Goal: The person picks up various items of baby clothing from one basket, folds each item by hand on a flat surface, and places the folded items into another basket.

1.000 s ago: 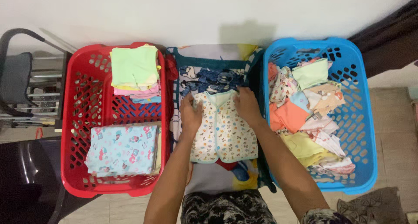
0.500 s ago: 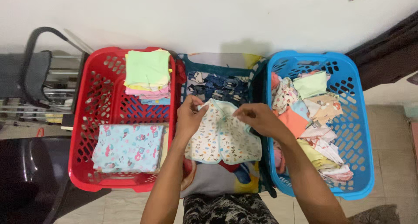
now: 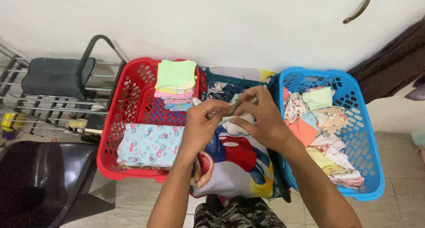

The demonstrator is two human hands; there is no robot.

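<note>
In the head view, a small, mostly hidden piece of pale cloth point(image 3: 234, 107) is pinched between the closed fingers of the left hand point(image 3: 202, 124) and the right hand point(image 3: 261, 117), raised above a cartoon-printed blanket point(image 3: 234, 159) between a red basket point(image 3: 128, 135) and a blue basket point(image 3: 354, 121). Its long axis and the way it points cannot be told. Folded clothes point(image 3: 176, 79) are stacked in the red basket, and loose clothes point(image 3: 325, 130) are heaped in the blue one.

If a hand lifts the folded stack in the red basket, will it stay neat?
The folded stack looks like soft, thin cloth, so probably floppy and light. Its layers lie loose, so gripped from one side they would likely slide or unfold inside the red basket.
</note>
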